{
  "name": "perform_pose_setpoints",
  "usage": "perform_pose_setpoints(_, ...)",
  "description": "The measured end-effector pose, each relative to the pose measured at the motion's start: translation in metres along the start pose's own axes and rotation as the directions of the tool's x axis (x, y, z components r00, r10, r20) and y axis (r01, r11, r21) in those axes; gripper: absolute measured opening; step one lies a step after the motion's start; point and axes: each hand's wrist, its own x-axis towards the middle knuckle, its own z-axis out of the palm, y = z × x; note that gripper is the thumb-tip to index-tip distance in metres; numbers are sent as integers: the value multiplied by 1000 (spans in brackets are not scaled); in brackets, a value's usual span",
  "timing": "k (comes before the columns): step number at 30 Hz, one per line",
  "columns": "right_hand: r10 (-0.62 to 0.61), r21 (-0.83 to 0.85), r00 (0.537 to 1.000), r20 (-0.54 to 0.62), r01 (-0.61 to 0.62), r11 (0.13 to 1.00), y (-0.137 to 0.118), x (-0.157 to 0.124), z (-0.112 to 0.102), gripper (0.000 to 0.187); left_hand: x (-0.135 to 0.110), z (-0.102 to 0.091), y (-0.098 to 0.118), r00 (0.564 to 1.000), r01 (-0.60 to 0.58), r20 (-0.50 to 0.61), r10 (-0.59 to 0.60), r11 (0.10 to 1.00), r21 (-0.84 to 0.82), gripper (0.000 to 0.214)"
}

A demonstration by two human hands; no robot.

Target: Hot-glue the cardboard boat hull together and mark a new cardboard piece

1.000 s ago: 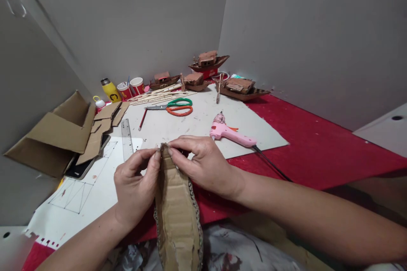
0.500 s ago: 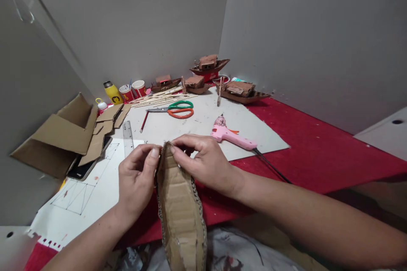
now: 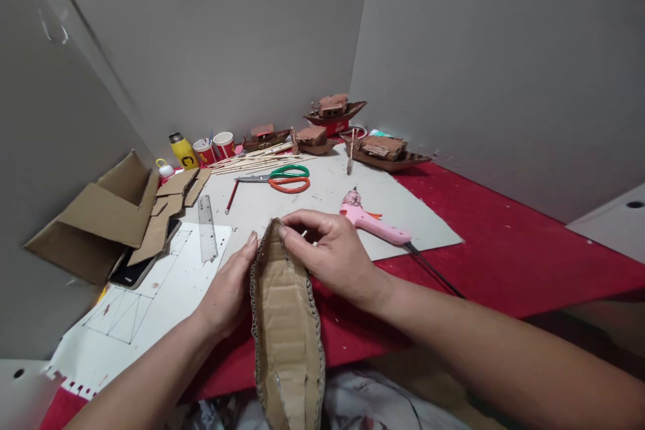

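Observation:
A long cardboard boat hull (image 3: 287, 322) points away from me, its near end cut off by the bottom of the view. Its raised sides show corrugated edges and narrow to a tip at the far end. My right hand (image 3: 337, 252) pinches that tip between thumb and fingers from the right. Along the outer left side, my left hand (image 3: 232, 285) presses against the hull, thumb up beside the rim; its other fingers are mostly hidden. A pink glue gun (image 3: 375, 223) lies beyond my right hand.
Scissors (image 3: 289, 179), a pencil (image 3: 232, 197) and a clear ruler (image 3: 207, 228) lie on the table. Several finished model boats (image 3: 388, 151) stand at the back, near thin sticks (image 3: 252, 160) and paper cups (image 3: 224, 145). An open cardboard box (image 3: 95, 215) sits left, beside a drawing sheet (image 3: 166, 302).
My left hand has slid down from the tip to the hull's left side, its thumb off the rim. My right hand keeps its pinch. The view has shifted slightly.

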Motion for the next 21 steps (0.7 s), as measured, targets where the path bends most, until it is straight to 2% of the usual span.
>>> perform_pose_setpoints(2,1,3,1000,2,-1,1000,0,0,1,15,-1,4,0,978,195,118,-173,958,-209,39)
perform_pose_setpoints(4,7,3,1000,0,-7,1000,-1,0,1,16,-2,6,1,944,320,192,-268,886,-335,38)
perform_pose_setpoints(7,9,8,1000,-11,-9,1000,-1,-1,1,16,-2,6,3,917,397,207,-342,839,-373,41)
perform_pose_setpoints(10,21,13,1000,-18,-21,1000,-2,-1,1,15,-2,5,7,874,479,266,-407,812,-333,50)
perform_pose_setpoints(12,40,22,999,-13,-40,999,-2,-1,0,14,-2,4,10,858,500,284,-427,820,-277,56)
perform_pose_setpoints(17,64,31,998,20,-64,997,-1,-1,-3,13,-1,1,14,933,358,116,-341,910,-209,48)
perform_pose_setpoints(21,132,-36,989,65,-130,991,-3,-1,-5,17,3,-2,9,933,359,117,-341,911,-202,55)
